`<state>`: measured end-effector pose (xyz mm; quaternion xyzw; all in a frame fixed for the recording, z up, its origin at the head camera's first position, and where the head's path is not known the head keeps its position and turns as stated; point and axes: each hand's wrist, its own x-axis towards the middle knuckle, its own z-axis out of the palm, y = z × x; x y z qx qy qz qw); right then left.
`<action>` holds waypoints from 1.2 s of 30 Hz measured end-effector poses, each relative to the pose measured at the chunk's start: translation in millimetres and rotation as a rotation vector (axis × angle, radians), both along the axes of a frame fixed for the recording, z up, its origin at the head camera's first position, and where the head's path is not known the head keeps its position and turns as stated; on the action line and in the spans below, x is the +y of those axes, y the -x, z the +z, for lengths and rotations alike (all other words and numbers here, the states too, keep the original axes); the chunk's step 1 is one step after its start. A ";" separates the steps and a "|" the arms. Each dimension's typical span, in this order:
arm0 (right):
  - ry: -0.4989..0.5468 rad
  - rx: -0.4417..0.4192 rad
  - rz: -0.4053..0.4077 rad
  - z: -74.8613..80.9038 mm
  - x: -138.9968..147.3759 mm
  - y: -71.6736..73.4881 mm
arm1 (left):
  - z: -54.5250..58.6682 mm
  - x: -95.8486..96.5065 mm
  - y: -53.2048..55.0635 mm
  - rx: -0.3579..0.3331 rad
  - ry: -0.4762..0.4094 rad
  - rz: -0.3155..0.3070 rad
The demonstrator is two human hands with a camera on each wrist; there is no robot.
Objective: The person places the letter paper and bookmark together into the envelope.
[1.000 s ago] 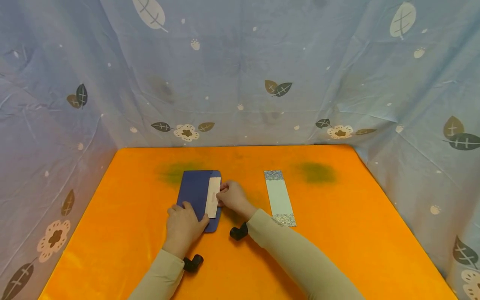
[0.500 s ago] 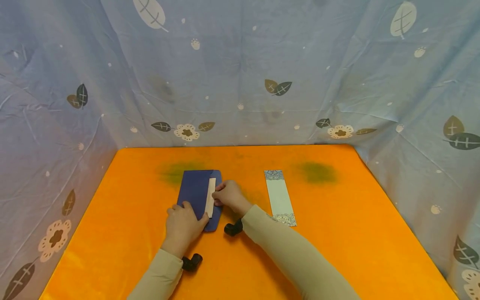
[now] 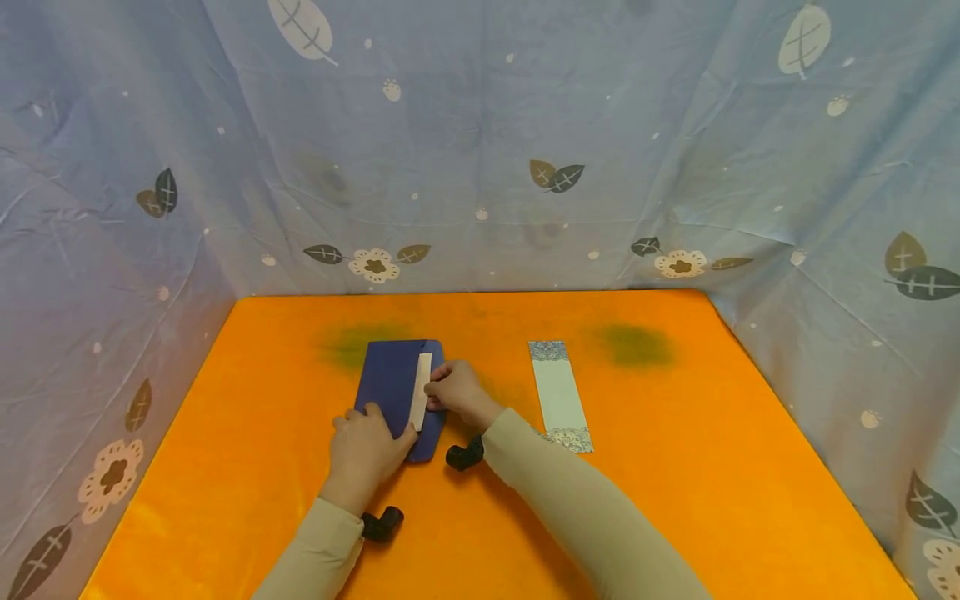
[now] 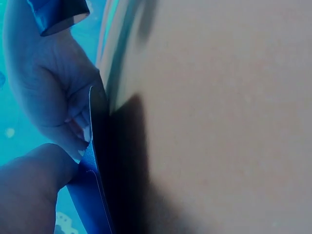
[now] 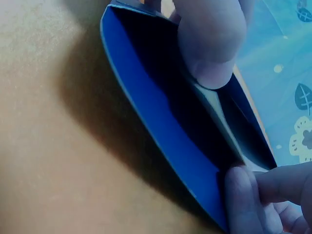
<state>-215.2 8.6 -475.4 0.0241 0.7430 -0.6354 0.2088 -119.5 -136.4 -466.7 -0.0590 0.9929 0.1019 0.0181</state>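
Note:
A dark blue envelope [image 3: 386, 375] lies on the table with its flap folded out to the right. Out of its mouth sticks the narrow edge of a cream card [image 3: 422, 393], the rest being hidden inside. My left hand [image 3: 363, 454] holds the envelope from the left, thumb by the card's near end. With thumb and fingers my right hand [image 3: 465, 396] pinches the card's outer edge. In the right wrist view the envelope's blue flap [image 5: 131, 83] stands apart from the pale card edge [image 5: 222, 119]. The left wrist view shows my left thumb [image 4: 36, 180] against the envelope.
To the right lies a pale strip of paper [image 3: 558, 396] with lace-patterned ends. The orange cloth [image 3: 675, 467] covers the table. Curtains [image 3: 480, 150] with leaves and flowers enclose the back and both sides.
The cream card has slid left into the envelope, so a narrower strip of it shows. My right hand has moved slightly left with it; the left hand has stayed almost still.

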 end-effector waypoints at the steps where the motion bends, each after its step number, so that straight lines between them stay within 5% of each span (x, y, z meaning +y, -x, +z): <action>1: 0.010 -0.001 -0.003 -0.1 0.1 0.3 | 0.2 -0.3 0.0 -0.003 -0.006 0.002; 15: -0.049 0.042 0.010 -2.9 -10.7 2.3 | -2.4 0.3 -2.0 -0.002 -0.049 0.017; 36: -0.026 0.086 0.068 -0.8 9.3 -3.4 | -5.7 9.3 2.3 0.002 0.065 -0.023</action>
